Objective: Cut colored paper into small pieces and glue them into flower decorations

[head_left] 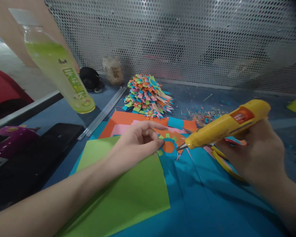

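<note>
My right hand (259, 154) grips a yellow hot glue gun (227, 125), its metal nozzle pointing left at a small paper flower (169, 143) with an orange centre and a blue ring. My left hand (138, 141) rests beside that flower, fingers curled, its fingertips pinching or pressing the flower's left edge. The flower lies on overlapping sheets of coloured paper: a green sheet (128, 194) under my left forearm, a blue sheet (207, 197) and an orange sheet (128, 120). Yellow-handled scissors (224, 164) lie under my right hand.
A heap of finished multicoloured paper flowers (148, 95) sits behind the sheets. A bottle of green liquid (61, 72) stands at the left, with clear glue sticks (106, 112) beside it. Paper scraps (204, 115) litter the tabletop. A perforated metal panel (187, 39) closes the back.
</note>
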Action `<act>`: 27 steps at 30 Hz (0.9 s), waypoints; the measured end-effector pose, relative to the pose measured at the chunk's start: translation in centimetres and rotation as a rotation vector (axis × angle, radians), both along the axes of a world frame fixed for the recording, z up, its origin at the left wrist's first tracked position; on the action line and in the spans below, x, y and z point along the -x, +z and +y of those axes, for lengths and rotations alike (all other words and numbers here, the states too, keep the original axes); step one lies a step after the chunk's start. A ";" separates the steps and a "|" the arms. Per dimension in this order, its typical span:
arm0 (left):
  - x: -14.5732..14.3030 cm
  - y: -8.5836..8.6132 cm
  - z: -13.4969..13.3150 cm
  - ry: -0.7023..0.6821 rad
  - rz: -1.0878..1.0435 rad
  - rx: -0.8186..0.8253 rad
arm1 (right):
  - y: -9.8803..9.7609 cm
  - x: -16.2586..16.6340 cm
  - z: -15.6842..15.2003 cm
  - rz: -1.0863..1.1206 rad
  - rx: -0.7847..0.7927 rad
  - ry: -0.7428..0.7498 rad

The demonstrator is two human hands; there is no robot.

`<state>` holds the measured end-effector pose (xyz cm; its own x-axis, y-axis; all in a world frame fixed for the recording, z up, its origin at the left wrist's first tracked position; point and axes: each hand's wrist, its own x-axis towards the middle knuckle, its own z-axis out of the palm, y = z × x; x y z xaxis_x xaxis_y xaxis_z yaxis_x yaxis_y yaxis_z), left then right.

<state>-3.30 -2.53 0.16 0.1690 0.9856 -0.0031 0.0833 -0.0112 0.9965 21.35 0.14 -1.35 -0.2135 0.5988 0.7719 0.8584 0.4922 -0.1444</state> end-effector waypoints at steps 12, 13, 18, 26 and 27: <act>0.1 -0.2 0.0 -0.042 0.038 0.010 | -0.3 -0.4 0.7 -0.055 -0.108 0.050; 0.1 -0.3 0.1 -0.039 0.042 0.011 | -0.3 -0.4 0.7 -0.053 -0.099 0.057; 0.1 -0.5 0.2 -0.044 0.050 0.005 | -0.2 -0.4 0.7 -0.060 -0.114 0.041; 0.1 -0.1 0.0 -0.034 0.042 0.013 | -0.3 -0.2 0.6 -0.111 -0.158 0.016; 0.1 -0.1 0.0 -0.033 0.044 0.008 | -0.2 -0.2 0.6 -0.111 -0.158 0.013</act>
